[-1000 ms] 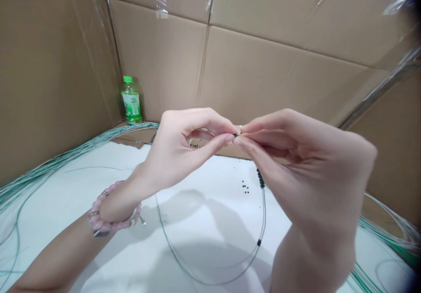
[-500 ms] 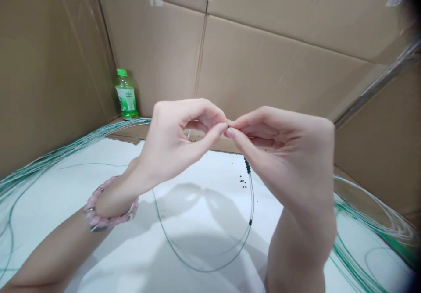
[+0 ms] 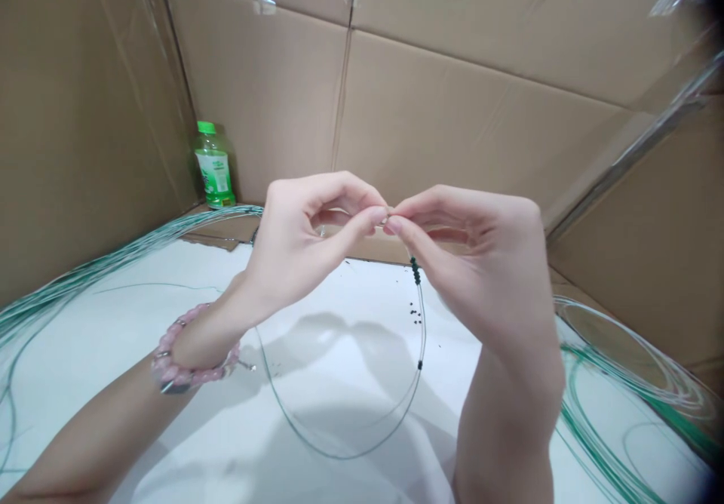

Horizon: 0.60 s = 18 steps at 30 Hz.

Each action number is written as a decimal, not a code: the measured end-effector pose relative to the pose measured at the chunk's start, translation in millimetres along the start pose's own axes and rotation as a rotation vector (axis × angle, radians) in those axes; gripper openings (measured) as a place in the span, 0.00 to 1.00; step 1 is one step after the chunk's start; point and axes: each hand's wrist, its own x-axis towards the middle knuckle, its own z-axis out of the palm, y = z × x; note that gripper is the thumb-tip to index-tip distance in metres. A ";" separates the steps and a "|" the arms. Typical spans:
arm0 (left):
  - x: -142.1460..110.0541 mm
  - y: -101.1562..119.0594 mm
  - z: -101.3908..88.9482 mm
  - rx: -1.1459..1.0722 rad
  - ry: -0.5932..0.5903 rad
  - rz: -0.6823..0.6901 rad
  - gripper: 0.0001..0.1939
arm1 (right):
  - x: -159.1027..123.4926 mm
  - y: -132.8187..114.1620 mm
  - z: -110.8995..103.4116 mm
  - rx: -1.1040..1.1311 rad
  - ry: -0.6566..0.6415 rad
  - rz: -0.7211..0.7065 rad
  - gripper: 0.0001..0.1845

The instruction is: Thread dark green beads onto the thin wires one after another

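Observation:
My left hand [image 3: 305, 244] and my right hand [image 3: 480, 262] meet fingertip to fingertip above the white table [image 3: 113, 353]. Both pinch the ends of a thin green wire [image 3: 339, 451] that hangs down in a loop between my forearms. A short run of dark beads [image 3: 415, 270] sits on the wire just under my right fingers, and one single bead [image 3: 419, 366] sits lower on the loop. What lies right at the pinch is too small to make out. A pink bead bracelet [image 3: 192, 372] circles my left wrist.
Loose dark beads [image 3: 415, 311] lie scattered on the table behind the loop. Bundles of green wire [image 3: 84, 278] run along the left side, and coils of green wire [image 3: 616, 383] lie at the right. A green-capped bottle [image 3: 213, 166] stands in the back corner. Cardboard walls [image 3: 452, 112] enclose the table.
Both hands stayed pinched together and drifted slightly left and up in view. The bead run under my right fingers and the hanging loop shifted left with them.

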 end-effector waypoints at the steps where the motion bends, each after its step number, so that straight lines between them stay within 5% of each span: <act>1: 0.9 -0.5 -1.1 -0.038 -0.016 -0.031 0.01 | 0.2 0.0 0.1 0.001 0.002 -0.003 0.08; 8: 8.4 -13.9 -9.6 -0.386 -0.230 -0.262 0.03 | -0.7 -3.1 -2.6 0.031 -0.016 -0.012 0.09; 18: 8.1 -21.7 -3.5 -0.558 -0.255 -0.395 0.06 | 0.4 -2.7 -3.3 0.019 -0.015 -0.008 0.08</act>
